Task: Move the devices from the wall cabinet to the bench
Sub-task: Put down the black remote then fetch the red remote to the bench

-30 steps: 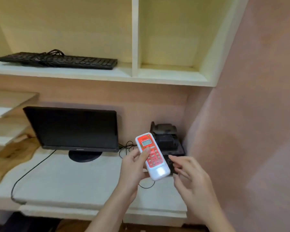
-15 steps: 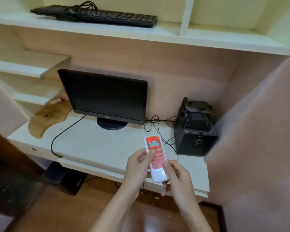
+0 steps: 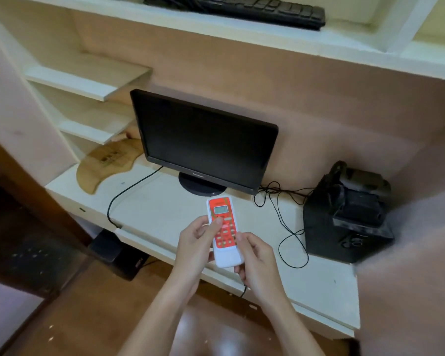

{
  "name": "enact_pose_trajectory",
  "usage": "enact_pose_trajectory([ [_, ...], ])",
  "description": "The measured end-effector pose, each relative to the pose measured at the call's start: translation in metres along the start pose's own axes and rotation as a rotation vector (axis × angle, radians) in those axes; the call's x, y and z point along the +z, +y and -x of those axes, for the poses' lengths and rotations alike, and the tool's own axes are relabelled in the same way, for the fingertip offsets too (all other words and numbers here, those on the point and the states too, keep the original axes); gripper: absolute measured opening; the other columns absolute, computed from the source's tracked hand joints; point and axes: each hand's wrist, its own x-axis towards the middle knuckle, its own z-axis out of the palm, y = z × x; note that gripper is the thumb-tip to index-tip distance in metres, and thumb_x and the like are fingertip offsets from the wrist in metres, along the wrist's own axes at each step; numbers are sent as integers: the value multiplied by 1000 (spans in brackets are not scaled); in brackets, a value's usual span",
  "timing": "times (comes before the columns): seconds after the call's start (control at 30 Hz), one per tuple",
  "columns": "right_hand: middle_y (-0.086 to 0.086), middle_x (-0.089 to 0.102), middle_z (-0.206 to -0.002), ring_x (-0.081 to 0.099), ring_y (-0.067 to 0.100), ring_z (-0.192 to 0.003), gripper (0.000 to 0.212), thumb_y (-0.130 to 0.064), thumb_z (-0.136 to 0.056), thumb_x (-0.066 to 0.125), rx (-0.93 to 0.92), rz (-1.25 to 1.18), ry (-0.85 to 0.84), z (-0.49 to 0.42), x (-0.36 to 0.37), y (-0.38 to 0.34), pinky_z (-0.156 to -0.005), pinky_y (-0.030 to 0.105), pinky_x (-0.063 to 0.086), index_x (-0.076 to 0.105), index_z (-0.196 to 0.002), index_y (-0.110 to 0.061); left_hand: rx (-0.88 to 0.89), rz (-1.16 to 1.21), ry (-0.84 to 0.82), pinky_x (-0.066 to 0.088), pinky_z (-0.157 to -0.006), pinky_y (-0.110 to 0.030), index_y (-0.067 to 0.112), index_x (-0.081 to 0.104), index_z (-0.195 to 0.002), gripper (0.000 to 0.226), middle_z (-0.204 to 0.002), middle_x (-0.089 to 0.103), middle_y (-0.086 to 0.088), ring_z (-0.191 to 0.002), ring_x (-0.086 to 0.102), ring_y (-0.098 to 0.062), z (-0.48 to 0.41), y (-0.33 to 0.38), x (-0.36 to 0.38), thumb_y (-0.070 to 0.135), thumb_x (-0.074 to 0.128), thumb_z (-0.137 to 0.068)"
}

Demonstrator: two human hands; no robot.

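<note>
We find the remote control (image 3: 224,231) held in both hands above the front part of the bench (image 3: 165,214), clear of its surface. The left hand (image 3: 197,244) wraps the remote's left edge, its thumb pressed on the red keypad just under the small grey display. The right hand (image 3: 256,258) closes on the lower right edge, fingers curled against the white end of the casing. The remote is white with a red face and points away from us, tilted slightly to the left.

Behind the remote, a black monitor (image 3: 203,142) stands upright on its round base at the back of the bench, screen dark. A black cable (image 3: 129,188) runs from it across the bench top and drops over the front edge. To the right, a loose tangle of thin wire (image 3: 283,204) lies on the bench between the monitor and a black speaker (image 3: 344,217), which stands against the right wall with another dark unit stacked on top; we cannot tell what that unit is. At the left end of the bench lies a curved wooden board (image 3: 106,163).

Above, a black keyboard (image 3: 254,9) rests on the wall cabinet shelf (image 3: 216,32).
</note>
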Motion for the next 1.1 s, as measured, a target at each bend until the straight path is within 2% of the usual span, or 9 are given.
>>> enact_pose_trajectory([
  [0.17,1,55,-59,45,14,-51,34,-28,-102,49,3,77,-131,-25,21,12,-45,21,32,66,-81,-8,-8,53,137,60,-75,-43,17,73,-105,20,-91,80,-6,-83,77,-25,-5,-2,-23,32,61,-98],
  [0.37,20,59,-70,49,18,-59,33,-31,-101,50,12,106,-456,-44,62,18,-53,31,36,66,-84,-8,43,78,442,61,-73,-36,19,73,-101,15,-90,80,-2,-83,77,-21,13,-4,-64,29,62,-99],
  [0.47,3,60,-66,46,13,-55,29,-26,-101,51,6,142,-636,-40,85,22,-48,25,34,69,-82,-15,72,117,619,59,-68,-22,20,73,-100,13,-89,80,3,-83,76,-14,41,-10,-80,25,61,-99],
  [0.6,1,66,-71,53,9,-54,24,-25,-100,53,24,189,-836,-14,106,28,-45,19,37,71,-88,-15,55,163,811,57,-67,-17,21,71,-104,13,-90,79,8,-87,76,-11,85,-27,-90,27,61,-99],
  [0.67,-3,70,-78,62,3,-60,21,-29,-99,53,38,216,-947,2,115,34,-47,15,41,71,-97,-17,44,184,906,58,-70,-19,23,70,-105,13,-94,79,9,-92,76,-11,109,-38,-94,30,62,-98],
  [0.77,-11,73,-87,71,6,-80,18,-38,-98,52,10,312,-1129,29,131,43,-59,21,52,68,-97,-32,27,245,1056,61,-76,-26,18,70,-112,22,-101,78,2,-95,76,-14,148,-52,-100,34,63,-97],
  [0.83,-16,72,-87,71,6,-85,15,-37,-99,51,25,342,-1236,50,145,48,-63,23,53,66,-97,-33,25,279,1170,63,-82,-34,17,70,-114,28,-107,77,-2,-97,76,-17,176,-57,-106,36,65,-95],
  [1.0,-13,70,-70,62,2,-59,24,-23,-103,47,-6,325,-1480,117,182,54,-47,14,42,68,-92,-20,69,394,1430,59,-86,-56,14,73,-107,21,-100,79,-9,-93,76,-30,250,-71,-118,31,66,-96],
  [1.1,-11,69,-66,58,0,-56,26,-20,-103,47,12,331,-1603,159,203,65,-46,14,40,69,-90,-16,77,467,1547,58,-86,-57,16,73,-104,19,-97,79,-9,-94,75,-32,292,-83,-129,32,67,-96],
])
